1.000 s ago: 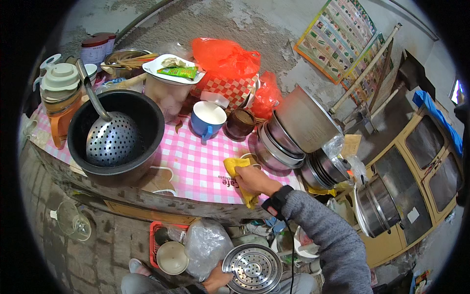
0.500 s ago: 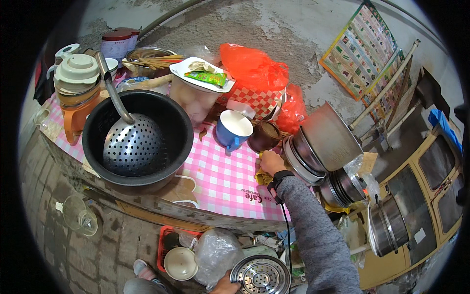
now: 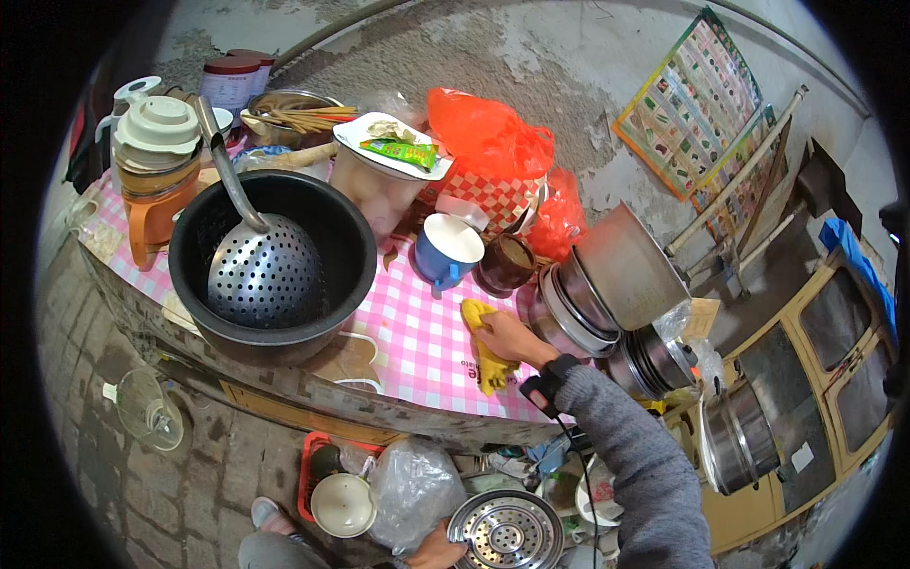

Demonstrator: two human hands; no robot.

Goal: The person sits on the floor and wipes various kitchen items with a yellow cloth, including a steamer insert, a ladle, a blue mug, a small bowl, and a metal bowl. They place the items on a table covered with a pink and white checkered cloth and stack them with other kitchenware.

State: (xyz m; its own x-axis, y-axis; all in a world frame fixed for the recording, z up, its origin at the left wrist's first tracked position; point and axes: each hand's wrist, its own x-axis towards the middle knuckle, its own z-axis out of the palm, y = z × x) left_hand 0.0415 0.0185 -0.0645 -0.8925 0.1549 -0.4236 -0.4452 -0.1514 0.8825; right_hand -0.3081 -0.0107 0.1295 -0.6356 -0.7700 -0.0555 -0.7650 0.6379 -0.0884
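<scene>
My right hand (image 3: 512, 337) is closed on a yellow cloth (image 3: 481, 313), pressed onto the pink checked tablecloth (image 3: 417, 370). To its right lean stacked steel pots (image 3: 616, 266); just behind it are a blue mug (image 3: 445, 256) and a dark brown jar (image 3: 502, 266). At the lower edge my left hand (image 3: 436, 545) grips the rim of a round perforated steel steamer plate (image 3: 507, 531). A black inner pot (image 3: 275, 337) holds a perforated steel skimmer (image 3: 261, 270) on the table's left part.
Orange pitchers (image 3: 147, 228), a container with a white dish (image 3: 379, 190) and red bags (image 3: 488, 133) crowd the table's back. Below are a red basket (image 3: 308, 465), plastic bag (image 3: 412, 488) and glass lid (image 3: 147, 408). A pot (image 3: 735, 436) stands right, beside wooden-framed panels (image 3: 791, 379).
My right hand with the yellow cloth moves from the table's front up beside the brown jar, then back toward the front-left. My left hand stays at the steamer plate.
</scene>
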